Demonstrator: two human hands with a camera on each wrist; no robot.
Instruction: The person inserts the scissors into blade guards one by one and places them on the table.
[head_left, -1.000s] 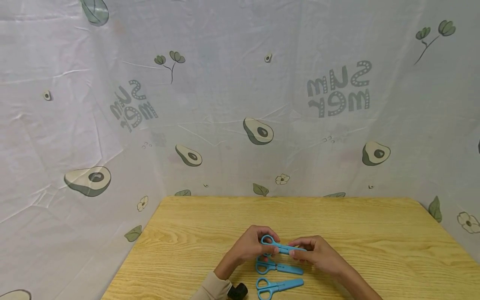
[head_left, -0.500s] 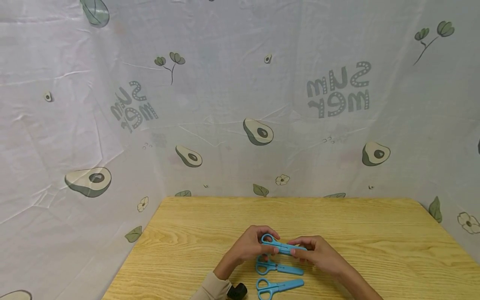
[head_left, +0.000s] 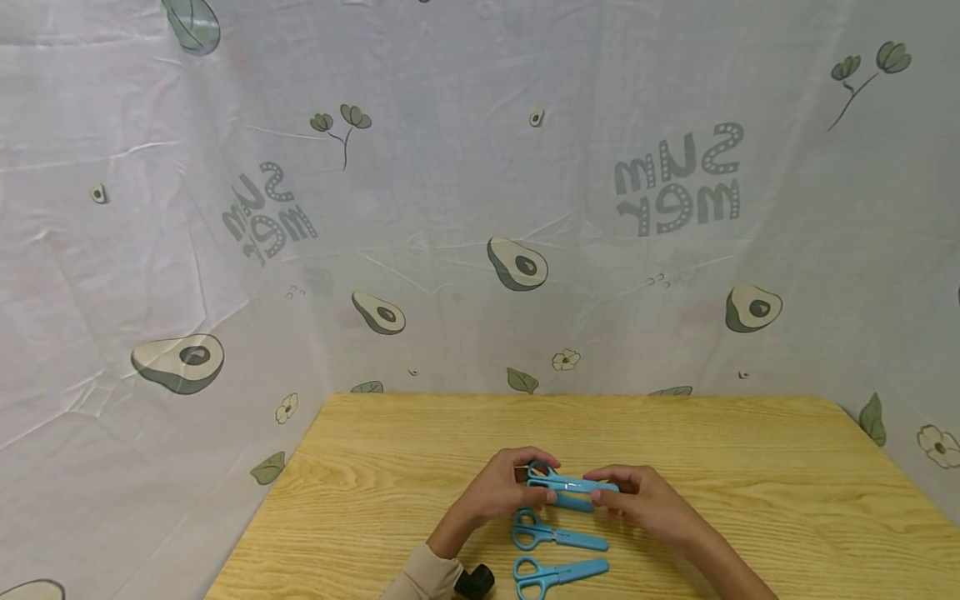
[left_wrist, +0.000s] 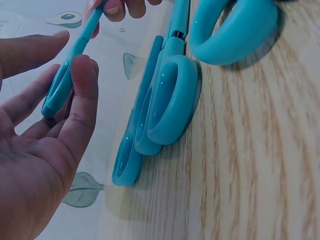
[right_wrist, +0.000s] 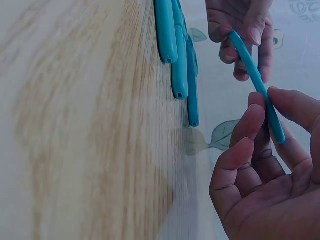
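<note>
Light-blue scissors [head_left: 573, 484], with a sheath over the blades, are held raised off the table between both hands. My left hand [head_left: 504, 488] has its fingers curled around the handle loops. My right hand [head_left: 647, 502] pinches the sheath end between thumb and fingers, clearest in the right wrist view. Below the held pair lies another pair of blue scissors [head_left: 574, 503], its handle hidden by the left hand. Nearer to me lie a middle pair of scissors [head_left: 562, 535] and a front pair of scissors [head_left: 564, 573], all with handles left and tips right.
A wooden table [head_left: 750, 467] carries the scissors. Behind and beside it hangs a pale printed sheet [head_left: 450, 208] with avocados and leaves. A black object [head_left: 476, 582] sits by the left sleeve [head_left: 427, 573].
The held scissors have risen and shifted slightly away from me and to the right, uncovering the sheath of the pair beneath. My right hand has moved slightly right and up with them.
</note>
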